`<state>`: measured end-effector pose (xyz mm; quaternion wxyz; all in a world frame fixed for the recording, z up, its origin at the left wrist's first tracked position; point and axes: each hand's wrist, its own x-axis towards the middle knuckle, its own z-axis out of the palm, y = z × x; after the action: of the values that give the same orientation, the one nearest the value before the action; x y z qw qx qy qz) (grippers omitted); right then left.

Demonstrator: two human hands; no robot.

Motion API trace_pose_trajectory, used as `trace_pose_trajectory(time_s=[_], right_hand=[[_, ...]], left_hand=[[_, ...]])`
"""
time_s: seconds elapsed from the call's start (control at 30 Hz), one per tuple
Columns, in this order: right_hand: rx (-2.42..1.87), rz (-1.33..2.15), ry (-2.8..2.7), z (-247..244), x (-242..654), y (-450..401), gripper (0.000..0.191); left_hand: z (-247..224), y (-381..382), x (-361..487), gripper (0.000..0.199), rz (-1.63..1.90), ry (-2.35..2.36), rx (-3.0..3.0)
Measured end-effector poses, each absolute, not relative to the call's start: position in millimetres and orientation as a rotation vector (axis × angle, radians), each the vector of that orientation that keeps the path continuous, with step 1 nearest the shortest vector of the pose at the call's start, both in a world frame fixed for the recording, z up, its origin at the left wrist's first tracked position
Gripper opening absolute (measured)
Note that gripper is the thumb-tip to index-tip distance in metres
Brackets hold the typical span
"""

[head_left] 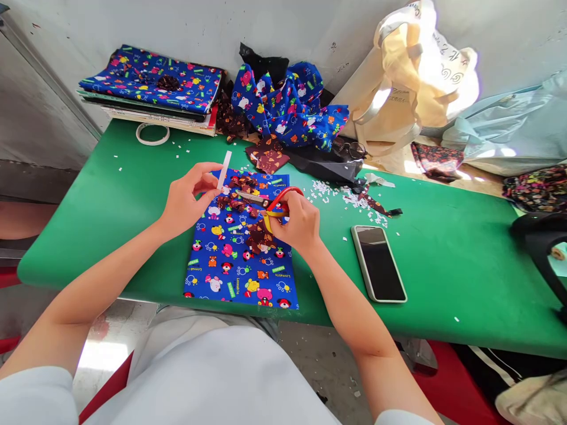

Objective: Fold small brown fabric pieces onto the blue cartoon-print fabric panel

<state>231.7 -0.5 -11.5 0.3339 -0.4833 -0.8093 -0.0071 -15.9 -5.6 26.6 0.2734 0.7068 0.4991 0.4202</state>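
Observation:
Between its thumb and fingers my left hand (pixel 192 192) pinches a narrow white strip (pixel 225 168), which sticks up from the fingertips. My right hand (pixel 299 219) grips scissors with red and yellow handles (pixel 270 219). Their blades point left toward my left hand, apart from the strip. Under both hands lies a blue cloth with cartoon animals (pixel 239 274). Dark brown patterned scraps (pixel 260 237) and small white bits rest on the cloth, partly hidden by the scissors and my right hand.
A phone (pixel 381 264) lies right of the cloth, with white snippets (pixel 330 192) behind it. A tape roll (pixel 153 134) sits before a stack of books (pixel 177 118) with blue fabric on top. Crumpled blue fabric (pixel 287 109), glasses (pixel 354 147) and a cream tote bag (pixel 390 88) line the wall.

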Motion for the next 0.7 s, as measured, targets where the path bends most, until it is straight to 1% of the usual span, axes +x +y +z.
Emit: trace_pose_trajectory(time_s=[0.2, 0.3, 0.7], right_hand=[[-1.239, -0.029, -2.122, -12.5, 230.2, -1.1, 0.018], [-1.250, -0.020, -2.144, -13.8, 229.6, -1.0, 0.018], [-1.308, -0.017, -2.100, -9.1, 228.6, -3.4, 0.021]], left_hand=[[26.5, -6.1, -15.8, 0.055, 1.094, 1.350, 1.952], [25.9, -6.5, -15.2, 0.059, 1.044, 1.371, 1.975], [24.6, -10.9, -11.0, 0.051, 0.970, 1.329, 2.075]])
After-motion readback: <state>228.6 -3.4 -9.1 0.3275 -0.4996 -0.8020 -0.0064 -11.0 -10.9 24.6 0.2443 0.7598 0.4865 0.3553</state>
